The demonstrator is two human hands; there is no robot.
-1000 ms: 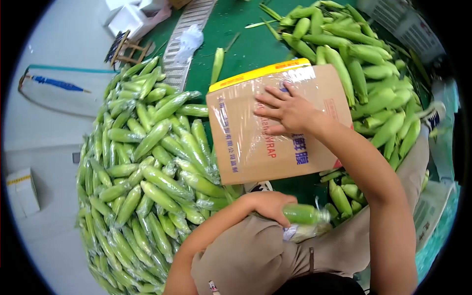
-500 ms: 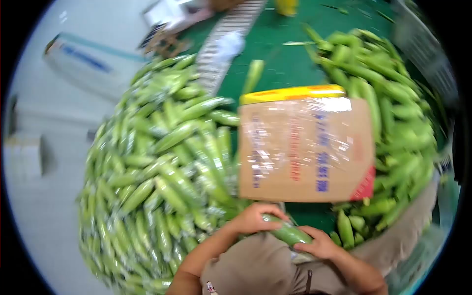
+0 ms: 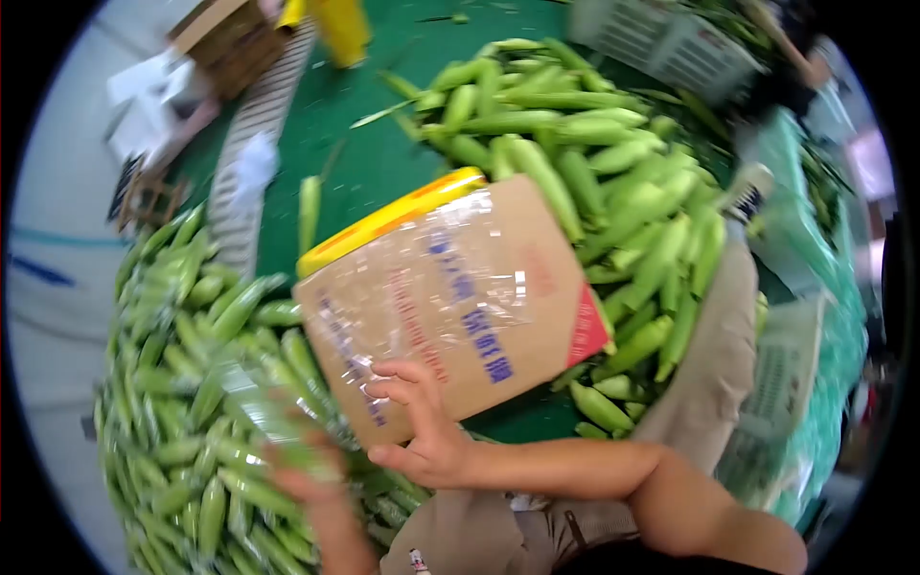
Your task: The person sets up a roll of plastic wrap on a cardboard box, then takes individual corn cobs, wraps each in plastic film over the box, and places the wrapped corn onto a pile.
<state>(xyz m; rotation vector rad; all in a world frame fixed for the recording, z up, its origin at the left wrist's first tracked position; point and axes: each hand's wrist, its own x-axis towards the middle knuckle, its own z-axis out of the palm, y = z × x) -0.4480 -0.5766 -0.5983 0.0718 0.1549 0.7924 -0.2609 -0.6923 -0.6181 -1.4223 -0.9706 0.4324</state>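
My right hand (image 3: 422, 436) is open, fingers loosely bent, over the box (image 3: 450, 311) at its 6–7 o'clock edge. Left hand (image 3: 311, 474), 7 o'clock, blurred at wrapped corn (image 3: 259, 398), 8 o'clock; can't tell grip.

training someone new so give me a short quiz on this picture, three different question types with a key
1. True or false: the wrapped corn lies mostly to the left of the carton in the picture.
2. The right hand is: (a) clenched around corn, (b) empty, (c) out of view.
3. Fill in: the strip along the carton's far edge is ____.

Key: 1 true; 2 b; 3 yellow.
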